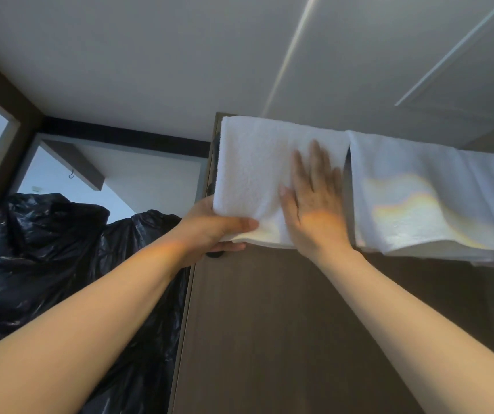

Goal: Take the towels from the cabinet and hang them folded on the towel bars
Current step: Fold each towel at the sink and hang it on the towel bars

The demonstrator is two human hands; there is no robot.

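A folded white towel [251, 171] hangs high up over a support that the cloth hides, in front of a dark brown panel [269, 324]. My left hand [213, 231] grips the towel's lower left corner, thumb on the front and fingers underneath. My right hand [314, 201] lies flat on the towel's right half with straight, spread fingers. A second folded white towel [419, 204] hangs right beside it, its layered lower edge showing.
Black plastic bags [60, 264] fill the lower left beside the panel's edge. A dark-framed opening with a small hook [71, 174] sits at the left. The grey ceiling [180, 55] is close above.
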